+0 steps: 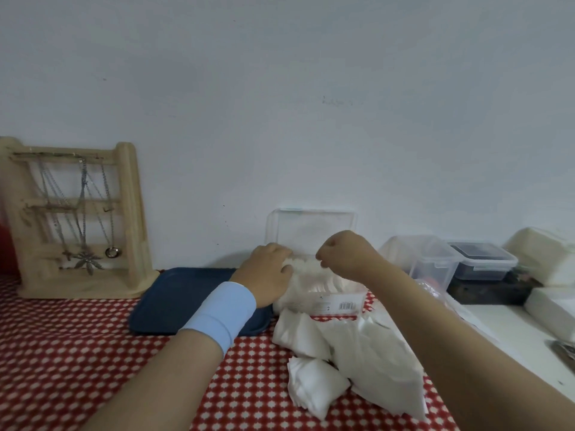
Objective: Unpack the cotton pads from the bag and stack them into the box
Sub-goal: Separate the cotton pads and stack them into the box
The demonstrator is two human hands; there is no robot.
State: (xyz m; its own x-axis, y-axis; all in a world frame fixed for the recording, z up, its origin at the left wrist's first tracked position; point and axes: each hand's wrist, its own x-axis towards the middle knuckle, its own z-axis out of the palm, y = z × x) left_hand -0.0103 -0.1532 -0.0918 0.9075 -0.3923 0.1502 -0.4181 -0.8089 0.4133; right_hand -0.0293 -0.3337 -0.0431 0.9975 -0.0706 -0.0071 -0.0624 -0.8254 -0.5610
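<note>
A clear plastic box [351,289] with its lid [311,227] tipped up against the wall stands at the middle of the table, and a row of white cotton pads [314,276] stands in it. My left hand [267,276] presses against the left end of that row, its fingers curled round the pads. My right hand [345,255] hovers over the row with fingers curled, pinching the top of a pad. In front of the box lie loose bundles of cotton pads [311,387] and a crumpled clear bag [385,368]. A barcode label shows on the box front.
A dark blue tray [174,303] lies left of the box under my left wrist. A wooden jewellery stand [77,219] with necklaces is at the far left. Clear plastic containers [435,259] and white packs [547,259] sit to the right on a white surface.
</note>
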